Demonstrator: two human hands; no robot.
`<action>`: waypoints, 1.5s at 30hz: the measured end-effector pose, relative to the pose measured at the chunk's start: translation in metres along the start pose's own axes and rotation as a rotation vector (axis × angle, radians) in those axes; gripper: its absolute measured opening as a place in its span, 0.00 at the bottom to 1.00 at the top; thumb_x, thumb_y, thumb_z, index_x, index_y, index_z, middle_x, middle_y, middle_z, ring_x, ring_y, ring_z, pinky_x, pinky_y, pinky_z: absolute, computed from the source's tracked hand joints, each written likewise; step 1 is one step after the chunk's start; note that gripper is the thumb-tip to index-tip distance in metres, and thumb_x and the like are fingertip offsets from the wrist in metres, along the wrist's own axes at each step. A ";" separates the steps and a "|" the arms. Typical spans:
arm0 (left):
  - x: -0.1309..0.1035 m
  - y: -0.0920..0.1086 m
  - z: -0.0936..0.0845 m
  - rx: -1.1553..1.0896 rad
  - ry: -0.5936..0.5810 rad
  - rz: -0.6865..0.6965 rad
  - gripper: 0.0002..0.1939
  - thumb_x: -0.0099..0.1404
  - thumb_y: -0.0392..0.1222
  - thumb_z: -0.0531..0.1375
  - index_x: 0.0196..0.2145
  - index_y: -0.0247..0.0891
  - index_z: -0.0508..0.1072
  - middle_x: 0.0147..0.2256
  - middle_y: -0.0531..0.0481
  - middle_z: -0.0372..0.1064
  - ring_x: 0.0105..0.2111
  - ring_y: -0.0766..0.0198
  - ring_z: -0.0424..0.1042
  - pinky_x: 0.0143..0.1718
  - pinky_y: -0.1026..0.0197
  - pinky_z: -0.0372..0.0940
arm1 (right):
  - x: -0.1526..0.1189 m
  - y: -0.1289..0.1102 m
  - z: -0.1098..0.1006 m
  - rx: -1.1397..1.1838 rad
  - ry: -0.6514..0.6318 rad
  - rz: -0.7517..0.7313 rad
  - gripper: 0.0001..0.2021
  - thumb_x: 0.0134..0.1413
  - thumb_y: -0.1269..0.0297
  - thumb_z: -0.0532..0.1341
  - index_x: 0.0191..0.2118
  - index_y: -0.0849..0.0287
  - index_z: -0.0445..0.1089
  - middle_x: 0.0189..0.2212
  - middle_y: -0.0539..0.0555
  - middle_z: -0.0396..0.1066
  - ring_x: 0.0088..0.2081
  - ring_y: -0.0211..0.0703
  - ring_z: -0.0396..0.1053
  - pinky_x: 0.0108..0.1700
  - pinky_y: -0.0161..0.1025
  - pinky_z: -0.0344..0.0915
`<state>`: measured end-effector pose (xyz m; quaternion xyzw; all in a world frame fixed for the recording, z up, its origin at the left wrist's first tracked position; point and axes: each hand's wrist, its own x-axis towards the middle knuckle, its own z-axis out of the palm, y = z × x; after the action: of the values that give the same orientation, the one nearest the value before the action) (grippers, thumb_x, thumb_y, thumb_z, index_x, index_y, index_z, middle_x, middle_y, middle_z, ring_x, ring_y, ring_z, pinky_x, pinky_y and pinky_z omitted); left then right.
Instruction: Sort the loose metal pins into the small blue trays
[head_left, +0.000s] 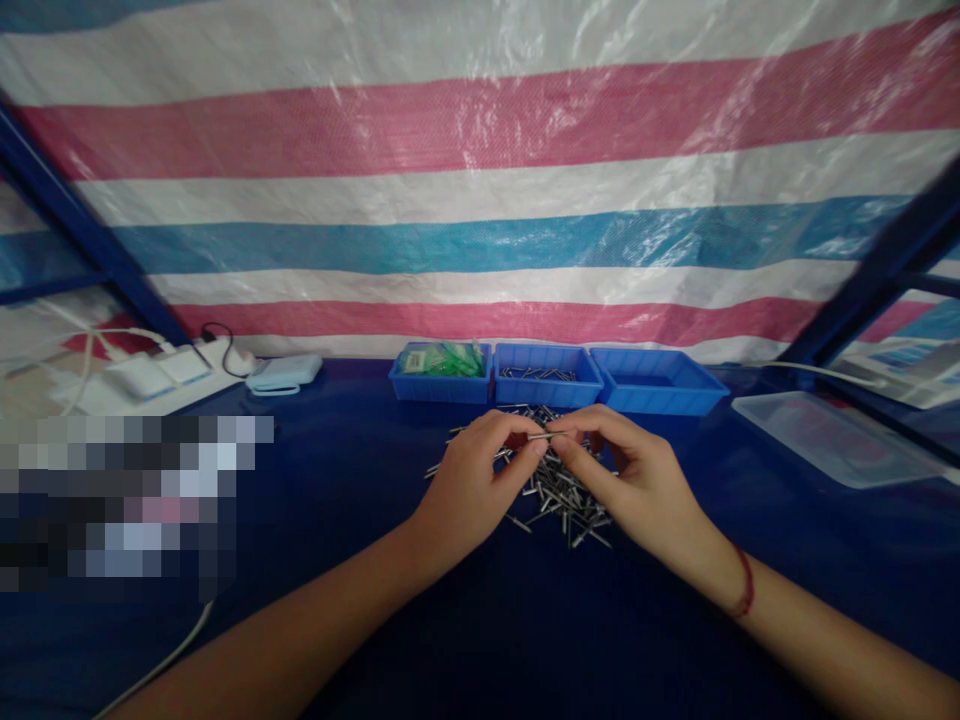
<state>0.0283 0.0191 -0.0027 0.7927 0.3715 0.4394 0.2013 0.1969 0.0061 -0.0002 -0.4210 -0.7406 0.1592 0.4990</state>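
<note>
My left hand (480, 465) and my right hand (634, 470) meet in the middle, over a heap of small metal pins (562, 490). Between their fingertips lies one thin, silvery metal pin (538, 436), held level. Thumb and index finger of each hand pinch one end of it. The heap's pins are slim, shiny rods, some with a thicker part, lying crisscross on the dark blue table (480, 620). My hands hide part of the heap. A red cord circles my right wrist.
Behind the heap stand three blue bins: the left bin (442, 388) with green plastic packaging, the middle bin (551, 391) with some pins, the right bin (660, 398). A clear plastic lid (832, 440) lies right. A power strip (172, 375) and a light-blue device (285, 374) sit left.
</note>
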 end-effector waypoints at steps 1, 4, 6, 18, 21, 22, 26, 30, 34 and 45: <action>0.000 0.000 0.000 0.000 0.018 0.008 0.02 0.63 0.35 0.57 0.34 0.37 0.70 0.31 0.53 0.69 0.32 0.67 0.69 0.37 0.64 0.63 | 0.000 0.000 0.000 -0.001 -0.006 -0.001 0.04 0.54 0.66 0.60 0.35 0.55 0.72 0.30 0.49 0.71 0.31 0.37 0.67 0.34 0.36 0.65; 0.000 0.001 -0.001 0.006 0.054 0.035 0.02 0.63 0.35 0.58 0.34 0.37 0.70 0.31 0.53 0.69 0.32 0.67 0.69 0.36 0.64 0.63 | 0.000 0.002 0.002 0.006 -0.028 -0.002 0.04 0.54 0.67 0.60 0.35 0.56 0.72 0.30 0.49 0.71 0.31 0.37 0.67 0.34 0.35 0.64; 0.000 0.002 -0.001 0.008 0.062 0.050 0.02 0.63 0.35 0.57 0.34 0.37 0.70 0.31 0.53 0.69 0.32 0.67 0.69 0.36 0.63 0.64 | 0.000 0.003 0.003 0.010 -0.034 0.002 0.04 0.55 0.67 0.60 0.35 0.56 0.71 0.30 0.49 0.71 0.30 0.36 0.66 0.34 0.35 0.64; 0.000 0.002 0.000 -0.032 0.072 -0.026 0.03 0.62 0.36 0.57 0.36 0.38 0.67 0.32 0.52 0.69 0.32 0.66 0.69 0.37 0.61 0.64 | 0.005 0.008 0.000 -0.021 -0.141 -0.012 0.06 0.57 0.63 0.57 0.34 0.56 0.71 0.31 0.51 0.72 0.33 0.40 0.69 0.36 0.37 0.65; -0.001 0.002 0.003 -0.086 0.076 -0.087 0.06 0.63 0.36 0.56 0.40 0.38 0.65 0.33 0.51 0.69 0.33 0.66 0.69 0.37 0.60 0.64 | 0.018 0.026 -0.009 -0.212 0.030 -0.019 0.08 0.57 0.61 0.57 0.32 0.57 0.71 0.30 0.52 0.72 0.32 0.41 0.68 0.33 0.38 0.63; -0.002 0.001 0.004 -0.097 0.070 -0.095 0.06 0.64 0.36 0.55 0.40 0.38 0.65 0.34 0.51 0.69 0.33 0.66 0.69 0.37 0.60 0.64 | 0.024 0.035 -0.013 -0.294 0.104 -0.015 0.09 0.57 0.60 0.57 0.32 0.57 0.71 0.30 0.53 0.73 0.32 0.42 0.68 0.34 0.39 0.63; -0.004 0.000 0.006 -0.099 0.011 -0.082 0.09 0.64 0.36 0.55 0.43 0.38 0.63 0.34 0.50 0.70 0.33 0.65 0.69 0.37 0.60 0.64 | 0.042 0.066 -0.024 -0.681 0.190 -0.007 0.11 0.56 0.59 0.56 0.34 0.59 0.73 0.34 0.57 0.74 0.36 0.49 0.69 0.39 0.45 0.62; -0.004 -0.004 0.004 -0.041 -0.043 -0.075 0.10 0.63 0.34 0.55 0.44 0.38 0.63 0.34 0.50 0.70 0.34 0.65 0.70 0.38 0.59 0.64 | 0.041 0.079 -0.029 -0.755 0.165 0.012 0.12 0.55 0.59 0.57 0.35 0.60 0.73 0.35 0.59 0.74 0.38 0.53 0.68 0.40 0.47 0.61; 0.001 -0.010 -0.002 0.075 -0.075 -0.047 0.09 0.62 0.32 0.54 0.41 0.37 0.67 0.36 0.48 0.70 0.36 0.63 0.70 0.39 0.57 0.65 | 0.032 0.072 -0.033 -0.713 0.127 -0.022 0.10 0.55 0.61 0.56 0.34 0.59 0.72 0.33 0.57 0.74 0.36 0.50 0.68 0.41 0.47 0.61; -0.001 -0.017 -0.003 0.391 -0.334 0.109 0.10 0.63 0.43 0.56 0.41 0.42 0.73 0.42 0.47 0.68 0.42 0.57 0.65 0.43 0.52 0.60 | 0.017 0.029 -0.020 -0.491 0.000 -0.120 0.06 0.55 0.67 0.57 0.32 0.58 0.71 0.32 0.54 0.74 0.35 0.47 0.69 0.40 0.46 0.62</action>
<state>0.0190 0.0291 -0.0127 0.8970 0.3677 0.2326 0.0786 0.2260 0.0329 -0.0002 -0.4850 -0.7806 -0.0555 0.3903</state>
